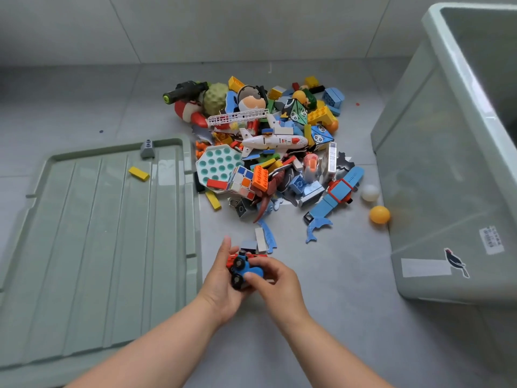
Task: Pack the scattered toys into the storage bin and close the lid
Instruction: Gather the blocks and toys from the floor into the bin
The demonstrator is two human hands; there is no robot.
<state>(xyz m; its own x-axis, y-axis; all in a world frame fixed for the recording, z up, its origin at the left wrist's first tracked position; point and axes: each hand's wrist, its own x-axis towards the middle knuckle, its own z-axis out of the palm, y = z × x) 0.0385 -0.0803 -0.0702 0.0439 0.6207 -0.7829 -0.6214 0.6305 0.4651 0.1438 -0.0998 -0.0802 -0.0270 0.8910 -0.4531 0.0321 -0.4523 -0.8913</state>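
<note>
Where the two hands meet, low over the floor (321,289), they hold one car (246,268) between them. The left hand (223,284) cradles it from below, fingers curled under it and one digit sticking up past its far end. The right hand (279,281) comes over the top, fingers bent round the blue body and thumb pressed on its near side. Two black wheels (238,273) show, facing left and up. The car's long axis runs away from the person; which end is the front I cannot tell.

One bin (447,163) stands open at the right, well apart from the car. One lid (98,233) lies flat on the floor at the left, its long side running away from the person, its edge just beside the left forearm. Two pieces lie on it: a grey brick (147,149) at the far rim and a yellow block (138,173) nearer.

One pile (268,163) of toys sits beyond the hands, between lid and bin, with one plane (274,141) on top, nose to the right. Two balls lie near the bin's wall: a white ball (370,192) and an orange ball (379,214).
</note>
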